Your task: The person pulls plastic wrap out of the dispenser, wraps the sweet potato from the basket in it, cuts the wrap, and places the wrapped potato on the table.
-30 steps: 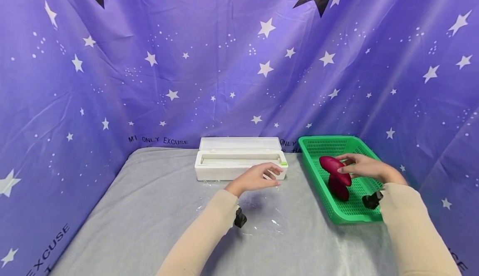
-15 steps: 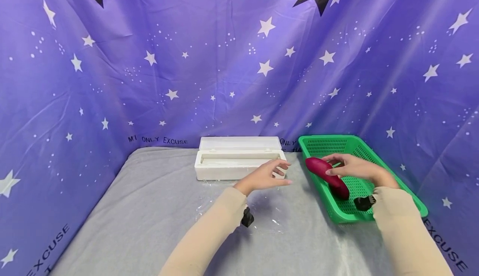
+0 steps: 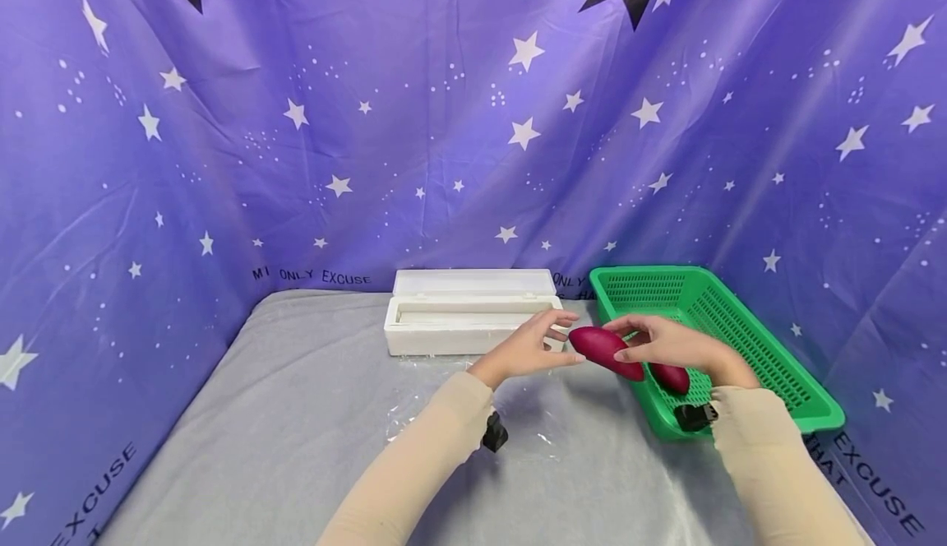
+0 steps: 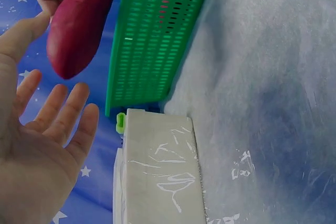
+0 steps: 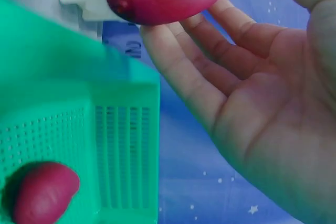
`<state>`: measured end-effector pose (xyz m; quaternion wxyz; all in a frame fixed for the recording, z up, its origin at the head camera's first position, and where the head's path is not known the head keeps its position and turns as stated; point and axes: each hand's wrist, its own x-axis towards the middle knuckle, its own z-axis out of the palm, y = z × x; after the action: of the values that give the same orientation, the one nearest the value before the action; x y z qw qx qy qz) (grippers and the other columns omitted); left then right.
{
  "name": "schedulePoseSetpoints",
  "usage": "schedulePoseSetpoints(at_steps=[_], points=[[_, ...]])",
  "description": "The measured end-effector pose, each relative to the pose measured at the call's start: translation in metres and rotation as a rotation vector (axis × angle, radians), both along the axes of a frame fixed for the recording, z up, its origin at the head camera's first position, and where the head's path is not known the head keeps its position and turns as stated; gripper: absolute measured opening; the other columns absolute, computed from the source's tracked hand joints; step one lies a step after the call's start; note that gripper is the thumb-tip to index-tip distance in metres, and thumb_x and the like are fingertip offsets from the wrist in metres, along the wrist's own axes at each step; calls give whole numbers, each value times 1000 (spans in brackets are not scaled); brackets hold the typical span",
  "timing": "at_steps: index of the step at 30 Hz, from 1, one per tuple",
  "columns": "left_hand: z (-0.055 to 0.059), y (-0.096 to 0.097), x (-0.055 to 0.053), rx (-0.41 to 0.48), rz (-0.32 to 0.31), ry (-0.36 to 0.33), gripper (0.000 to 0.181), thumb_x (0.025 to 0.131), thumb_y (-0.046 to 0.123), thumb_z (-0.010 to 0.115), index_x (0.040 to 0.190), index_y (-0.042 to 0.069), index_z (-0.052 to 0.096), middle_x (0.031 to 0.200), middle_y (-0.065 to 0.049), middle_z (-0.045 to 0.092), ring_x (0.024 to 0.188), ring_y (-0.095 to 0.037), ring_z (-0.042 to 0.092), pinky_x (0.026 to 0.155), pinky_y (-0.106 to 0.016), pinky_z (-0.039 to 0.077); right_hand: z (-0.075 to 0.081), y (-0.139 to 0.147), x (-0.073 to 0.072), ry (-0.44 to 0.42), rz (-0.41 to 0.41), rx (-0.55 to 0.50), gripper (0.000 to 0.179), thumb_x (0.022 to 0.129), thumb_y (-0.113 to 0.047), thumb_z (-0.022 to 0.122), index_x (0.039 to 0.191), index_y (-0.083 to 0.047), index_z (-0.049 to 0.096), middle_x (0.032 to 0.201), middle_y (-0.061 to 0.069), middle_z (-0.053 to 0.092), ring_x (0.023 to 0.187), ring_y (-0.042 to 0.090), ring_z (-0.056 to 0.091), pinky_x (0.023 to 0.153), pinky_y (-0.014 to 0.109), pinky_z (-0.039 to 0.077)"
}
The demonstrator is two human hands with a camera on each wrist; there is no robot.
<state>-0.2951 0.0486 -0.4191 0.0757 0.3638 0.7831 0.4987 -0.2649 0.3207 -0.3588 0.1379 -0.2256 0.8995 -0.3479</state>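
My right hand pinches a red-purple sweet potato between thumb and fingers, in the air just left of the green basket's rim. One pointed end is toward my left hand. That hand is held with fingers spread and slightly bent, near the tip; in the left wrist view the palm holds nothing. A second sweet potato lies inside the green basket, partly covered by my right hand in the head view.
A long white cling film dispenser, lid raised, stands at the back with a green slider at its end. Clear film lies on the grey cloth in front of it. A purple star curtain encloses the table.
My right hand has carried the sweet potato left, out of the basket and past its rim. The left hand has shifted right toward it, and its fingers have come close to the tip.
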Motion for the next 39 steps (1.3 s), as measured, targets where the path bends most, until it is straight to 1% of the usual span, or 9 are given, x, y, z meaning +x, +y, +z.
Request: schedulePoseSetpoints(at_steps=[5, 8, 11, 16, 19, 24, 26, 32, 39], points=[[-3, -1, -2, -2, -1, 43, 59, 90, 29, 78, 142, 18, 52, 138, -8, 54, 111, -11, 59, 91, -34, 53, -6, -12, 0, 6, 20, -35, 51, 92, -23, 73, 136, -2, 56, 120, 11, 63, 103, 25, 61, 84, 39, 52], [-5, -4, -3, 7, 9, 64, 54, 89, 27, 79, 138, 17, 57, 132, -3, 57, 108, -12, 60, 91, -36, 54, -8, -19, 0, -2, 26, -63, 52, 93, -23, 73, 136, -1, 56, 120, 12, 63, 103, 25, 62, 83, 38, 53], [-6, -9, -4, 20, 17, 60, 51, 88, 27, 79, 134, 17, 60, 126, 3, 59, 107, -11, 60, 89, -34, 55, -9, -24, 0, -4, 29, -81, 53, 92, -21, 73, 137, 1, 55, 121, 13, 63, 103, 26, 62, 83, 38, 54], [-5, -18, -3, 27, 36, 46, 50, 88, 26, 80, 133, 17, 62, 126, 3, 60, 105, -11, 61, 89, -30, 54, -11, -32, 0, -26, 36, -125, 54, 93, -18, 72, 138, 4, 52, 120, 17, 63, 104, 29, 62, 82, 39, 55], [-7, -25, -4, 49, 52, 46, 49, 88, 26, 80, 132, 18, 62, 127, 3, 61, 104, -12, 62, 89, -32, 54, -14, -36, 1, -37, 23, -144, 54, 93, -20, 72, 139, 0, 52, 120, 17, 63, 105, 29, 61, 83, 38, 55], [-10, -39, -8, 87, 78, 50, 49, 87, 25, 81, 132, 18, 63, 127, 4, 62, 102, -12, 63, 90, -38, 55, -21, -41, 3, -45, 14, -191, 56, 93, -21, 73, 141, -3, 50, 119, 17, 62, 107, 30, 60, 84, 44, 54], [-11, -45, -9, 91, 87, 50, 49, 87, 24, 81, 132, 17, 63, 126, 3, 63, 102, -13, 63, 91, -41, 55, -25, -44, 3, -36, 19, -205, 56, 92, -20, 73, 141, -4, 50, 118, 17, 62, 106, 30, 61, 84, 44, 54], [-11, -60, -8, 91, 128, 56, 48, 86, 22, 81, 130, 15, 63, 124, -1, 63, 100, -17, 64, 91, -46, 54, -36, -50, 2, 47, 39, -211, 54, 92, -20, 74, 140, -6, 52, 118, 13, 63, 105, 28, 61, 84, 37, 54], [-11, -73, -5, 84, 172, 74, 48, 86, 23, 82, 129, 15, 64, 123, -2, 63, 99, -17, 65, 90, -42, 55, -43, -63, 2, 68, 2, -254, 50, 92, -20, 75, 137, -8, 56, 118, 10, 64, 106, 26, 61, 85, 35, 54]])
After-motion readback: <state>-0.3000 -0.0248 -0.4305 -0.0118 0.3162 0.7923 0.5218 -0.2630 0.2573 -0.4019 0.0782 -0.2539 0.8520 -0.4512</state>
